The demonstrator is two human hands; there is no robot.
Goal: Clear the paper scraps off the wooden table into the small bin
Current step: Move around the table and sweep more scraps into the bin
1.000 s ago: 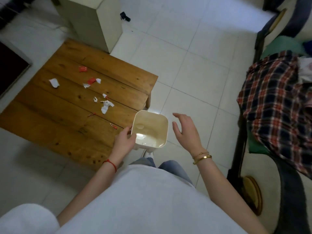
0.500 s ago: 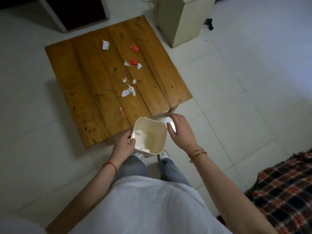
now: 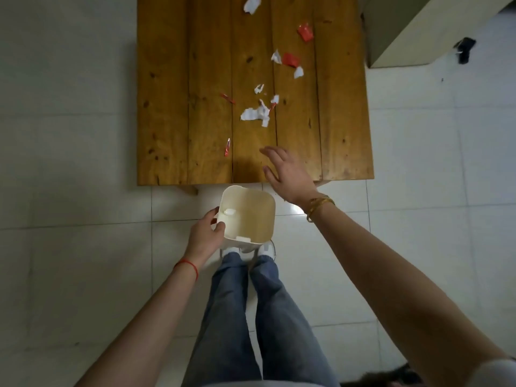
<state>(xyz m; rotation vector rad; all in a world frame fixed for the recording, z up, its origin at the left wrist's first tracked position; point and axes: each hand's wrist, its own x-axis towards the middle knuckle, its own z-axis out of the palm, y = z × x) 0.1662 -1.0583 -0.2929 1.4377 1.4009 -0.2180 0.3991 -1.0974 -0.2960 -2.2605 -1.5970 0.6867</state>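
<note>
A small cream bin (image 3: 248, 216) hangs just below the near edge of the wooden table (image 3: 167, 107), held by its left rim in my left hand (image 3: 205, 236). My right hand (image 3: 287, 171) is open with fingers spread, hovering over the table's near edge above the bin. Several white and red paper scraps lie on the table: a white cluster (image 3: 255, 114) in the middle, a thin red strip (image 3: 227, 147) nearest the hand, red pieces (image 3: 290, 60) and a white scrap (image 3: 251, 4) farther back.
White tiled floor (image 3: 69, 163) surrounds the low table. A cream cabinet (image 3: 405, 32) stands at the table's far right corner, with a small black object (image 3: 465, 50) on the floor beside it. My legs and shoes (image 3: 266, 250) are under the bin.
The view has swung so the table now lies straight ahead. My right hand left the bin's side and moved forward over the table's near edge. My left hand keeps its hold on the bin.
</note>
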